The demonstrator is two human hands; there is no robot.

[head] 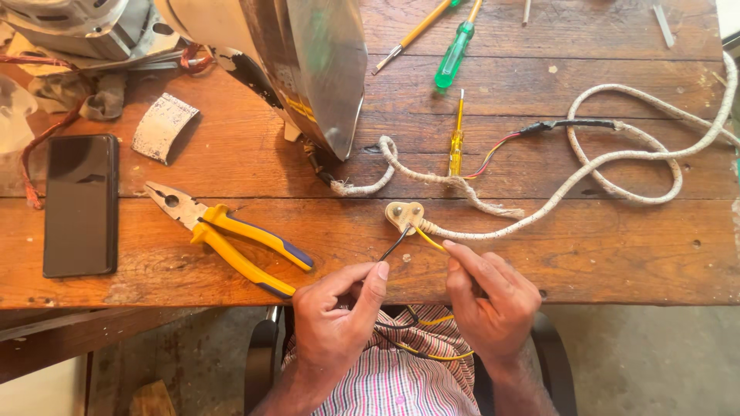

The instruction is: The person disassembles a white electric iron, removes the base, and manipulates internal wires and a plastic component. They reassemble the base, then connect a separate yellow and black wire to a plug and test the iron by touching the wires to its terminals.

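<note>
My left hand (pixel 339 312) pinches a thin black wire (pixel 395 245) at the near edge of the wooden table (pixel 539 246). My right hand (pixel 489 296) pinches a thin yellow wire (pixel 432 241) beside it. Both wires run up to a small beige plug piece (pixel 404 215) joined to a white braided cord (pixel 617 154) that loops across the table's right side. More black and yellow wire hangs below my hands over a striped shirt.
Yellow-and-blue handled pliers (pixel 231 239) lie left of my hands. A dark phone (pixel 81 204) lies at far left. A clothes iron (pixel 301 62) on its side sits at top centre. A green screwdriver (pixel 455 54), a yellow tester screwdriver (pixel 457 139) and a curved metal piece (pixel 162 127) lie around it.
</note>
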